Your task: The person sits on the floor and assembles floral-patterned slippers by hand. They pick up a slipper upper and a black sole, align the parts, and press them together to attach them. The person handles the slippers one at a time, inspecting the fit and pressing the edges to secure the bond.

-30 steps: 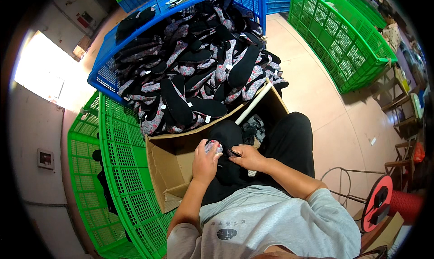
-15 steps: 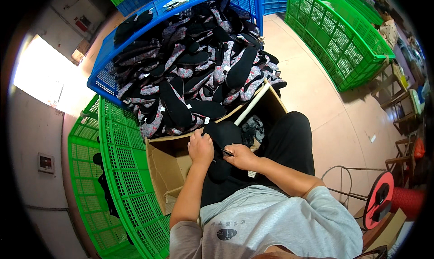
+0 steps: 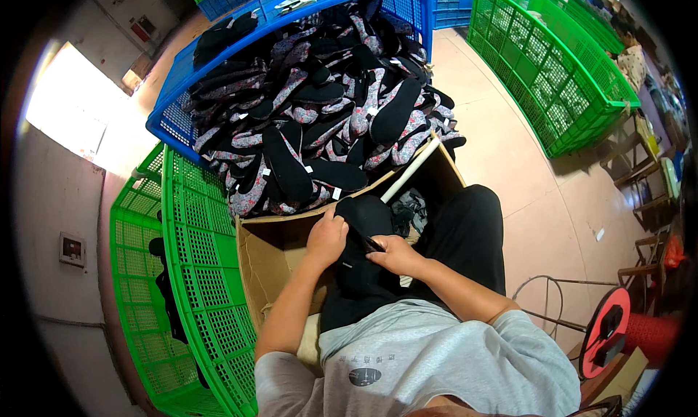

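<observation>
My left hand is closed, its fingers pinching the edge of a black slipper that lies over my black-trousered left thigh. My right hand is wrapped round a small dark tool, which looks like thread snips. The tool's tip points toward the left hand and meets the black fabric; black against black hides its exact end. Just beyond my knees rises a heap of black slippers with floral grey-and-pink linings, several bearing small white tags.
A blue crate holds the heap. An open cardboard box stands around my legs, with a white tube across it and grey scraps inside. Green crates flank me left, another far right. A red-faced reel stands right.
My left hand has shifted slightly right and down, its forearm swinging outward. The right hand has moved a little right with the tool. The view has tilted slightly.
</observation>
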`<action>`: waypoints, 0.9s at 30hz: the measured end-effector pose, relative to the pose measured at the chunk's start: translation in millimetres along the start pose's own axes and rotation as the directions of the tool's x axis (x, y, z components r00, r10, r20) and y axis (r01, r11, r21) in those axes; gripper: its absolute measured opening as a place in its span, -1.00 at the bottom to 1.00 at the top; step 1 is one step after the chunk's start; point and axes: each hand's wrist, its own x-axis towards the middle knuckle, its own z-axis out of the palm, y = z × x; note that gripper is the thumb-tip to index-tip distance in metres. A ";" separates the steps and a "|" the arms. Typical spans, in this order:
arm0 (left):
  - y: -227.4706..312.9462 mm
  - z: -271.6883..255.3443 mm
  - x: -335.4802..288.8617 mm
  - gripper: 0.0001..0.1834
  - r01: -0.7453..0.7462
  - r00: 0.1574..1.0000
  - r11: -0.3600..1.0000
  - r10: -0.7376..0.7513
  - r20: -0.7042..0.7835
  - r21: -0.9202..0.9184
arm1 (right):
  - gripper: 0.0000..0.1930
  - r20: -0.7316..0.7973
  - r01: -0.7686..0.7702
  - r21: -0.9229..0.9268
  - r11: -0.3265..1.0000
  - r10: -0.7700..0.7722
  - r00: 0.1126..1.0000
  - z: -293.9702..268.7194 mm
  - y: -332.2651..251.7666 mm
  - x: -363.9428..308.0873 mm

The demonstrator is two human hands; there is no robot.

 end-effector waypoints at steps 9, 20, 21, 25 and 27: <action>3.7 -35.3 -8.3 -0.77 -0.085 0.969 0.994 0.100 0.228 -0.074 | -0.84 0.011 0.034 0.136 0.990 -0.036 0.999 -6.0 -8.6 -14.3; -2.7 17.6 -0.5 -0.89 0.106 0.982 0.903 -0.029 -0.187 0.416 | -0.78 0.009 0.174 -0.129 0.976 -0.174 0.985 12.8 -15.4 -4.8; -3.2 18.8 -1.2 -0.89 0.137 0.984 0.889 -0.069 -0.167 0.437 | -0.78 0.006 0.180 -0.128 0.975 -0.181 0.983 15.0 -15.2 -4.9; -4.5 21.0 -0.9 -0.87 0.197 0.980 0.857 -0.153 -0.128 0.477 | -0.78 -0.010 0.170 -0.127 0.977 -0.172 0.985 20.0 -14.7 -3.9; -7.5 23.7 -0.4 -0.83 0.209 0.978 0.837 -0.175 -0.115 0.506 | -0.78 -0.001 0.140 -0.131 0.981 -0.141 0.990 20.2 -17.6 -2.4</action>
